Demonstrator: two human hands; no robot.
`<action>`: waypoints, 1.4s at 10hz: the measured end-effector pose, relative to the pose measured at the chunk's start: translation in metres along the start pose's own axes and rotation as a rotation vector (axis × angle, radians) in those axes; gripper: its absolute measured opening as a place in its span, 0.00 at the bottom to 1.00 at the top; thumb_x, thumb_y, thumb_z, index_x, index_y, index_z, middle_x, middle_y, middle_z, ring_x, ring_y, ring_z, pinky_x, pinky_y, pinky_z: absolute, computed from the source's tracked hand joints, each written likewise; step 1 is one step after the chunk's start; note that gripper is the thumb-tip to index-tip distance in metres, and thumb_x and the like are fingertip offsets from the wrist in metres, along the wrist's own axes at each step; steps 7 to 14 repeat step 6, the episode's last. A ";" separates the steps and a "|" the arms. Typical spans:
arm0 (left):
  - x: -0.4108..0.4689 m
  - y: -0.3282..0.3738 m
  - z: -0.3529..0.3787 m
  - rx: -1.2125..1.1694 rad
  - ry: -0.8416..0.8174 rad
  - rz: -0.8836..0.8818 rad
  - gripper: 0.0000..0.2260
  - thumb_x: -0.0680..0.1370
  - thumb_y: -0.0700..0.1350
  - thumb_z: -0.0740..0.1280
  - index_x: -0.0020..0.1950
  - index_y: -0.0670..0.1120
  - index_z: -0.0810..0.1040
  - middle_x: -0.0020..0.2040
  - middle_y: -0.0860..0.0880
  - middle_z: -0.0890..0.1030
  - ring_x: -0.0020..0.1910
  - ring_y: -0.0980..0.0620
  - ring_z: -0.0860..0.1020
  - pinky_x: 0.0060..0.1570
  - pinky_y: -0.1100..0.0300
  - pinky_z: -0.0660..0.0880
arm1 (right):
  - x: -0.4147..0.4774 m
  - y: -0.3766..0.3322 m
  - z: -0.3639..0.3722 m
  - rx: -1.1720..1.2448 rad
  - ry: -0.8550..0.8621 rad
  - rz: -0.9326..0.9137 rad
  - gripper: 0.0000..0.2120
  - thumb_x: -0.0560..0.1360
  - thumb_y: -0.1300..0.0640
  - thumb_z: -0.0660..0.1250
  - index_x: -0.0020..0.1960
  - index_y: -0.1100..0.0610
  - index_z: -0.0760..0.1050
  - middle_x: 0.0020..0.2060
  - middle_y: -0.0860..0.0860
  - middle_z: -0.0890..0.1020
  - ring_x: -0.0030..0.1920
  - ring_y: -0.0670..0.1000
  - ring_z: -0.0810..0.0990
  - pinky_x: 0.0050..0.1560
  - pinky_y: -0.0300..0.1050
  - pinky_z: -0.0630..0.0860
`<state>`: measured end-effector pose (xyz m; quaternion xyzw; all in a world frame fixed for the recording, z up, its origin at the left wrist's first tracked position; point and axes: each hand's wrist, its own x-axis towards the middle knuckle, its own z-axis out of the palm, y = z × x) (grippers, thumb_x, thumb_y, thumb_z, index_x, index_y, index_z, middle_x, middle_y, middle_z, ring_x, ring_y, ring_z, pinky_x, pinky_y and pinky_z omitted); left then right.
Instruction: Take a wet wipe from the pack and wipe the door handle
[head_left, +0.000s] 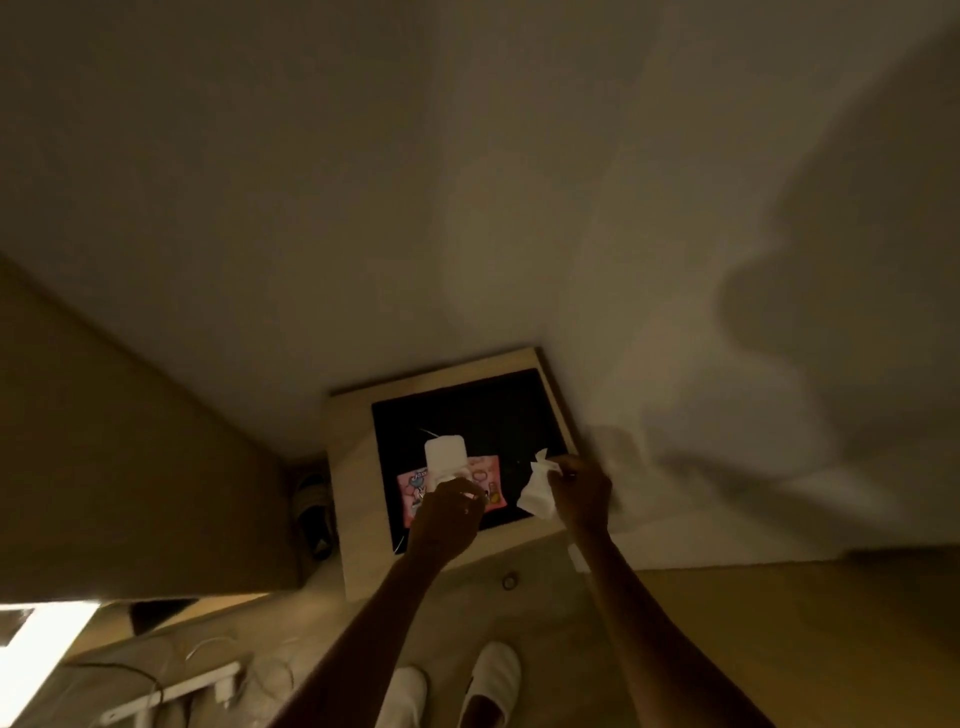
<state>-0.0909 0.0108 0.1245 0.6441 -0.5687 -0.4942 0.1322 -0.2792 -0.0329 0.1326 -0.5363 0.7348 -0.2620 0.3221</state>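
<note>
A pink wet-wipe pack lies on the black top of a small wooden table, its white lid flipped up. My left hand rests on the pack near the lid, fingers closed against it. To the right of the pack, my right hand pinches a crumpled white wet wipe and holds it above the black surface. No door handle is in view.
A pale wall fills the upper part of the view, right behind the table. Dark sandals sit on the floor left of the table. White cables and a power strip lie at the lower left. My feet in white slippers stand below.
</note>
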 end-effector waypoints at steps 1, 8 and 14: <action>0.048 -0.029 0.008 0.147 0.087 -0.067 0.17 0.58 0.41 0.81 0.43 0.42 0.83 0.42 0.42 0.85 0.39 0.47 0.85 0.31 0.53 0.82 | 0.048 0.026 0.038 -0.020 -0.036 -0.002 0.05 0.75 0.61 0.68 0.49 0.60 0.82 0.43 0.55 0.84 0.44 0.52 0.82 0.38 0.33 0.71; -0.009 0.029 -0.042 0.221 0.380 -0.103 0.20 0.81 0.53 0.58 0.70 0.47 0.68 0.65 0.45 0.76 0.62 0.47 0.75 0.57 0.57 0.72 | 0.018 -0.026 0.009 -0.050 -0.168 -0.163 0.25 0.77 0.43 0.63 0.70 0.55 0.69 0.62 0.55 0.78 0.62 0.54 0.77 0.59 0.53 0.77; -0.009 0.029 -0.042 0.221 0.380 -0.103 0.20 0.81 0.53 0.58 0.70 0.47 0.68 0.65 0.45 0.76 0.62 0.47 0.75 0.57 0.57 0.72 | 0.018 -0.026 0.009 -0.050 -0.168 -0.163 0.25 0.77 0.43 0.63 0.70 0.55 0.69 0.62 0.55 0.78 0.62 0.54 0.77 0.59 0.53 0.77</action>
